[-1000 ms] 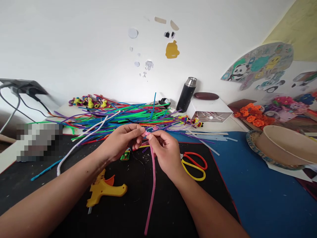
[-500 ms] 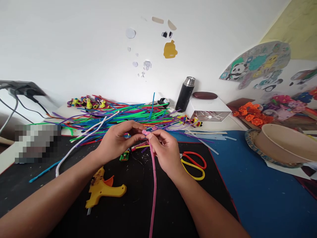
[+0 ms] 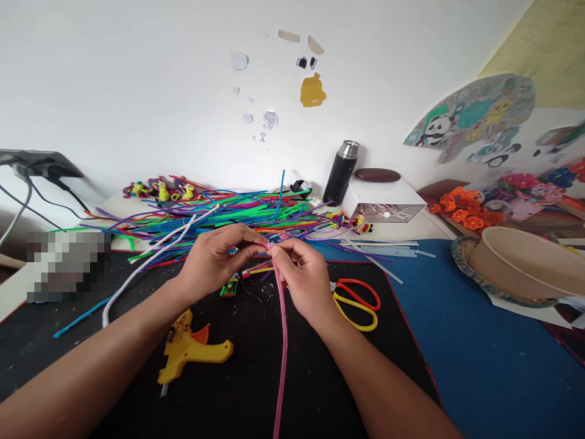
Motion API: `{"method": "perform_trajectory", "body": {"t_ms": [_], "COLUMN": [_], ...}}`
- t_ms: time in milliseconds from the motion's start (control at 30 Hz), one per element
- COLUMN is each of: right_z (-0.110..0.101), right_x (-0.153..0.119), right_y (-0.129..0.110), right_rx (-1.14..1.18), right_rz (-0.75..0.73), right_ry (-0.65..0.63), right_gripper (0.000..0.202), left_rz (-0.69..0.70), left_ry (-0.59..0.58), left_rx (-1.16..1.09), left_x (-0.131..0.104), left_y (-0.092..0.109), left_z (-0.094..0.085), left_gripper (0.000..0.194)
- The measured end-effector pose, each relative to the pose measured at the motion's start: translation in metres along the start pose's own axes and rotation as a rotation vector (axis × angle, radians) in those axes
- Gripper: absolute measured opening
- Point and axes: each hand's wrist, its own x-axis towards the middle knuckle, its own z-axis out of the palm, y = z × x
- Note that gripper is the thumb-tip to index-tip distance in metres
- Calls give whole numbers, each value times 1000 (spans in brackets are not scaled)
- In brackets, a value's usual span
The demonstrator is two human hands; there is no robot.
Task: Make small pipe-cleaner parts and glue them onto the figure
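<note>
"Item one, the left hand (image 3: 219, 259)?"
"Closing thumb and forefinger on the small gathered upper end of a pink pipe cleaner (image 3: 283, 341)."

"Item two, the right hand (image 3: 305, 277)?"
"Pinching the same pipe cleaner just beside the left fingertips, thumb uppermost, the other fingers curling in."

"Location of the pink piece?"
"Its upper end is sitting between the two hands, above the far part of a black mat (image 3: 320, 378); its long tail is hanging down toward the near edge of the view."

"Tools, one by one?"
"One yellow hot glue gun (image 3: 201, 350), orange trigger, lying on the mat's left half, below the left hand. One pair of scissors (image 3: 375, 322), one red handle, one yellow, lying near the mat's right edge, just beside the right hand, the blades mostly hiding."

"Stock?"
"One multicoloured pile of pipe cleaners (image 3: 247, 210), spreading along the mat's far edge and beyond. One small green piece (image 3: 229, 287), resting below the left hand."

"Remaining lots?"
"One black flask (image 3: 340, 177), standing behind the pile's right end. One white box (image 3: 384, 195), carrying a dark red case (image 3: 377, 175). One beige bowl (image 3: 521, 262), standing at far right."
</note>
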Motion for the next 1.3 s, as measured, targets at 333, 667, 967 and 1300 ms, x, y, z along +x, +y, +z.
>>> {"method": "perform_trajectory", "body": {"t_ms": [333, 667, 967, 1300], "right_z": [1, -1, 1, 1], "right_x": [-2, -1, -2, -2], "right_y": [-1, 0, 3, 7], "right_rx": [21, -36, -76, -45], "right_rz": [43, -4, 18, 37], "right_ry": [-38, -37, -94, -149], "right_gripper": [31, 26, 25, 27], "left_rz": [34, -37, -217, -298], "left_ry": [64, -86, -220, -132], "left_rx": [31, -99, -140, -131], "left_x": [-1, 1, 6, 5], "left_y": [3, 5, 7, 12], "left_z": [2, -4, -13, -10], "left_gripper": [14, 21, 30, 29]}}
